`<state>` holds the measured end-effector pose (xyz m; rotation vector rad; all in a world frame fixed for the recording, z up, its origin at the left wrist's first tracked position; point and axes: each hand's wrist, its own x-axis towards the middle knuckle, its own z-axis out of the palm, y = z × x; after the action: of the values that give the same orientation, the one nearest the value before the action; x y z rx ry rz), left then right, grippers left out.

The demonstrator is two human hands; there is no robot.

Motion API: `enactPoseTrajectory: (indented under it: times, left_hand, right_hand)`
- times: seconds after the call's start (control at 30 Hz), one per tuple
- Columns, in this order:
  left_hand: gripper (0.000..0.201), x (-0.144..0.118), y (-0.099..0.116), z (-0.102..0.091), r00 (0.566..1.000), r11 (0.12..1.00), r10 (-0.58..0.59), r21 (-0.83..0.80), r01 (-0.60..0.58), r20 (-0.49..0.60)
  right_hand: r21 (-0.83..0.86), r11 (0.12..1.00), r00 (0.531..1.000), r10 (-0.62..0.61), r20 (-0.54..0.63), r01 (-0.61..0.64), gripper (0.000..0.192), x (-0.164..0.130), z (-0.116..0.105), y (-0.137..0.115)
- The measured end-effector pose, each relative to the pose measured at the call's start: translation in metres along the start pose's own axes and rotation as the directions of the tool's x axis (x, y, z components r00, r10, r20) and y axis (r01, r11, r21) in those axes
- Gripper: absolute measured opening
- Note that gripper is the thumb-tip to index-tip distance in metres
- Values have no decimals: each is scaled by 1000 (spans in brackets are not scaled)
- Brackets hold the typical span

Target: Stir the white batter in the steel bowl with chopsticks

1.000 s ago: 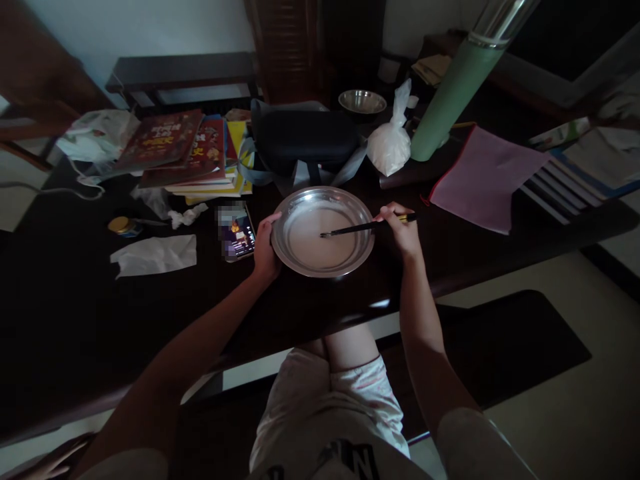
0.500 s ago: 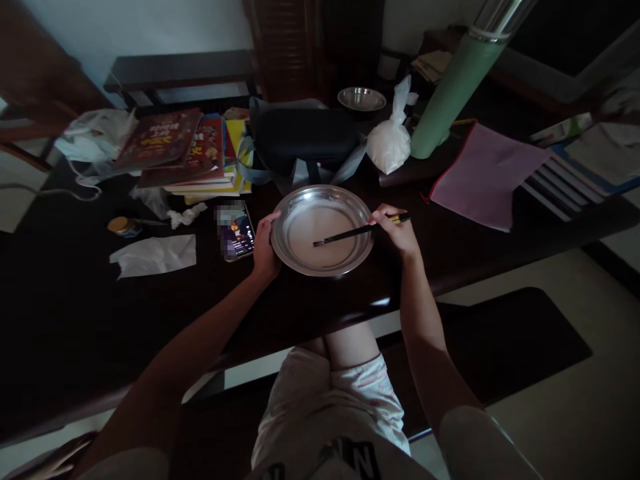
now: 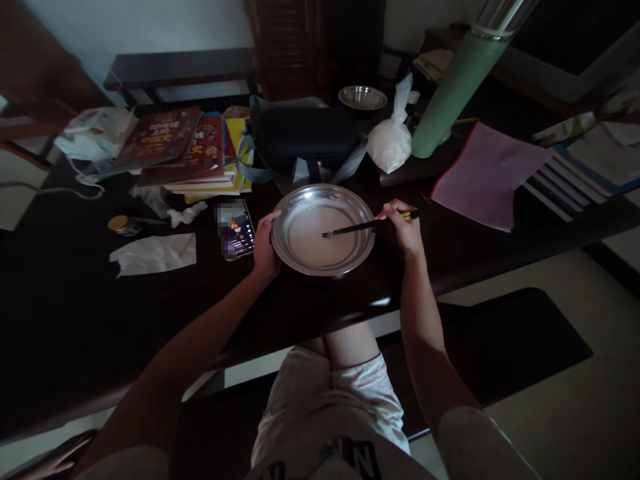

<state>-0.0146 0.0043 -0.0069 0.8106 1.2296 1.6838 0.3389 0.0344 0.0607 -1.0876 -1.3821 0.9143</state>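
Spreading across most of the view, the dark table (image 3: 75, 300) carried everything else, its near edge just above the seated person's knees. Far back on the right a tall green flask (image 3: 453, 90) leaned out of frame, with a pink cloth (image 3: 483, 173) lying flat below it, a tied white bag (image 3: 390, 143) at its left and a black case (image 3: 305, 137) beyond that. A stack of books (image 3: 185, 150) sat at the left rear, probably pushed back to leave working room at the front.

At the front, the round metal pan (image 3: 350, 257) lay flat on the table near its edge, holding a thin pale liquid. The left hand (image 3: 265, 247) was curled against the pan's left rim, thumb on the rim, apparently bracing it so it would not slide. The right hand (image 3: 406, 230) was closed on the upper ends of dark chopsticks (image 3: 357, 228), whose tips dipped into the liquid near the pan's middle, held at a low slant that suited stirring a shallow layer.

A phone (image 3: 236, 230) lay just left of the braced hand, with crumpled tissue (image 3: 155, 255) and a small jar (image 3: 123, 225) farther left.
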Motion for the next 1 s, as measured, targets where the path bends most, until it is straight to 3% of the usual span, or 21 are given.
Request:
enactPoseTrajectory:
  times: [0.17,0.33,0.5,0.67,0.83,1.0]
  left_hand:
    - [40,0,3,1,1000,1000,-16,17,16,-1]
    - [45,-1,3,3,1000,999,17,34,-17,3]
    - [49,-2,3,4,1000,1000,13,22,-13,0]
    - [46,-1,3,3,1000,1000,10,23,-10,12]
    - [40,0,4,1,1000,999,-1,36,1,5]
    - [35,-1,5,2,1000,1000,-23,3,23,10]
  right_hand:
    - [-12,1000,995,-2,97,3,80,0,1,1]
    - [-9,1000,1000,0,-16,0,84,0,0,2]
    - [-12,1000,995,4,99,-3,81,0,2,3]
    - [-11,1000,1000,-12,4,12,83,0,0,3]
    - [-7,1000,996,-5,84,5,80,-1,2,3]
    - [13,1000,1000,-6,-12,6,81,0,-1,6]
